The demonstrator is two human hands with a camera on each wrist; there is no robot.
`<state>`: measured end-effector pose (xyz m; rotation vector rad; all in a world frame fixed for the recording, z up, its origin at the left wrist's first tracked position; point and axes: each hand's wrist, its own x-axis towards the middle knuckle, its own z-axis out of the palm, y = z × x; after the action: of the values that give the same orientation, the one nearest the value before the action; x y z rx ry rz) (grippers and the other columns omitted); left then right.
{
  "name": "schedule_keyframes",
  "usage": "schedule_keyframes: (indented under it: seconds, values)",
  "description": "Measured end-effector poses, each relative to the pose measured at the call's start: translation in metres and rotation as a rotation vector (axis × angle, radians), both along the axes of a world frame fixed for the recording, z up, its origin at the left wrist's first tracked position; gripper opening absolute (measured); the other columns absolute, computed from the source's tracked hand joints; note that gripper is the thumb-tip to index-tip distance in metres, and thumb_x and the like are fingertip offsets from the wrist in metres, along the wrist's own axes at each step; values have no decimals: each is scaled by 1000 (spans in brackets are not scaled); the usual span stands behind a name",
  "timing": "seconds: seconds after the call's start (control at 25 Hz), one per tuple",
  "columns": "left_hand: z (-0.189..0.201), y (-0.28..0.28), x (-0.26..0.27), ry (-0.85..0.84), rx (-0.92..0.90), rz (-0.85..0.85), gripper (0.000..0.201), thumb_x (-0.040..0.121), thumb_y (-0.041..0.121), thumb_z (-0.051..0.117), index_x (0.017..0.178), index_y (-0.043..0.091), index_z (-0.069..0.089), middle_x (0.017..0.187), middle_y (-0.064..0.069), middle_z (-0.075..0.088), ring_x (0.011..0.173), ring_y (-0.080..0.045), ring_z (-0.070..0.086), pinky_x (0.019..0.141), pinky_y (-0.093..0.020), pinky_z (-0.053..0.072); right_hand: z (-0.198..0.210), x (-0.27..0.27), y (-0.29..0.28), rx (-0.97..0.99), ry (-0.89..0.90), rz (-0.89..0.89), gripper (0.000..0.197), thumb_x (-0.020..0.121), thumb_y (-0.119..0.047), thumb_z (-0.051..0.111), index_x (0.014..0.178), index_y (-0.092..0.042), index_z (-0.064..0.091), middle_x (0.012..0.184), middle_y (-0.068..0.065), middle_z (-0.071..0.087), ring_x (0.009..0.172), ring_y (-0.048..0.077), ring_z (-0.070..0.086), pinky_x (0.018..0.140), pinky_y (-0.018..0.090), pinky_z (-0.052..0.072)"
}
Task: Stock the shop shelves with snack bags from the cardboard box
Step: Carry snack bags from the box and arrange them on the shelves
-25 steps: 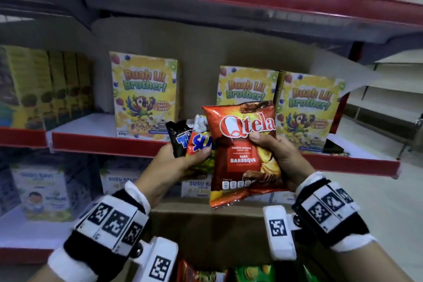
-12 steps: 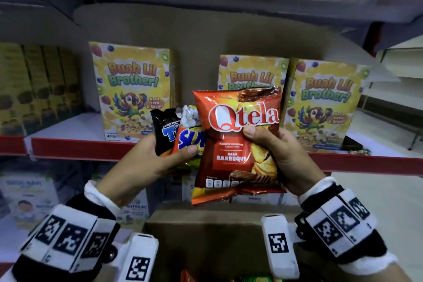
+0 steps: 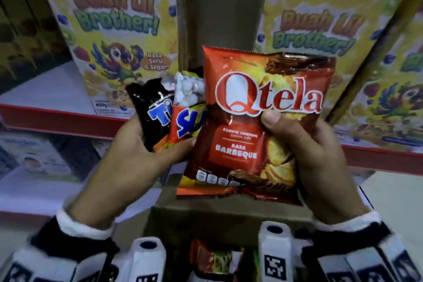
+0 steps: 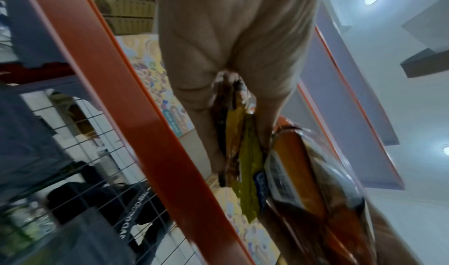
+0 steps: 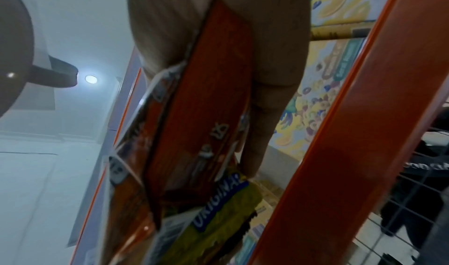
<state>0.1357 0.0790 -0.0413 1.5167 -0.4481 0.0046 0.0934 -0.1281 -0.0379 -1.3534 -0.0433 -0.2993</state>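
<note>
My right hand [image 3: 304,144] grips a red Qtela barbeque chip bag [image 3: 256,121], thumb on its front just under the logo; the right wrist view shows that bag [image 5: 201,119] edge-on in the palm. Beside it, my left hand [image 3: 146,151] holds two smaller bags fanned together: a black one [image 3: 148,107] and an orange and yellow one [image 3: 186,119]. The left wrist view shows these bags [image 4: 243,153] pinched between thumb and fingers. Both hands are raised in front of the gap between cereal boxes on the red-edged shelf [image 3: 57,119]. The cardboard box [image 3: 229,215] is below, with more snack bags [image 3: 215,258] inside.
Yellow Buah Lil Brother cereal boxes stand on the shelf at left [image 3: 114,36] and right [image 3: 320,52], with a brown backing [image 3: 219,11] between them. A lower shelf [image 3: 34,185] holds pale boxes. A red shelf edge [image 4: 116,96] and wire grid run overhead.
Both hands have lifted the bags up and forward toward the shelf with the cereal boxes, which now fills the head view. The grips on the bags are unchanged.
</note>
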Motion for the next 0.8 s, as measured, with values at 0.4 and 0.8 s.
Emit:
schedule_keyframes:
  seconds: [0.4, 0.8]
  values:
    - [120, 30, -48, 256, -39, 228, 48, 64, 25, 67, 112, 26, 61, 105, 19, 71, 98, -2, 68, 75, -13, 54, 138, -44, 49, -139, 207, 43, 43, 65, -45, 76, 104, -34, 64, 104, -14, 72, 94, 7, 70, 75, 22, 57]
    - [427, 65, -47, 87, -107, 258, 51, 56, 35, 71, 106, 30, 61, 100, 23, 72, 92, 6, 67, 67, -6, 50, 470, -34, 64, -291, 16, 119, 45, 63, -48, 79, 104, -41, 60, 104, -16, 71, 93, 4, 69, 73, 17, 55]
